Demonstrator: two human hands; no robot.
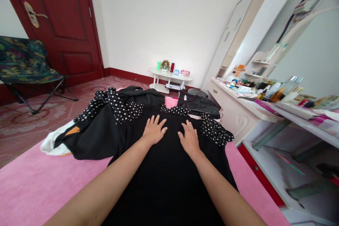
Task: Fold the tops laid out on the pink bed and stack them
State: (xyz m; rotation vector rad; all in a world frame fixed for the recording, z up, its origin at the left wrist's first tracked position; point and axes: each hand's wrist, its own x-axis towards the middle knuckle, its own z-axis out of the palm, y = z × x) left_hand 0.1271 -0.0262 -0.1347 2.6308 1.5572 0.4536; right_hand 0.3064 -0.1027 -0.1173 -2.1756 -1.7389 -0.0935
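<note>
A black dress (169, 169) with white-dotted ruffled sleeves and collar lies spread on a pink bed cover (29, 180). My left hand (154, 129) rests flat on its upper part, fingers spread. To its right, my right hand (189, 137) also lies on the black cloth, palm down with fingers stretched out. One dotted sleeve (215, 130) sits just beyond the right hand. The other dotted sleeve lies at the left, over a heap of dark clothes (92, 137). The dress's lower end runs out of view beneath my forearms.
Folded black garments (197, 105) lie at the bed's far end. At the right stands a white dressing table (238, 104) crowded with bottles. A low white table (159, 72) holds small items by the wall. A folding chair (29, 63) stands left, near a red door (63, 24).
</note>
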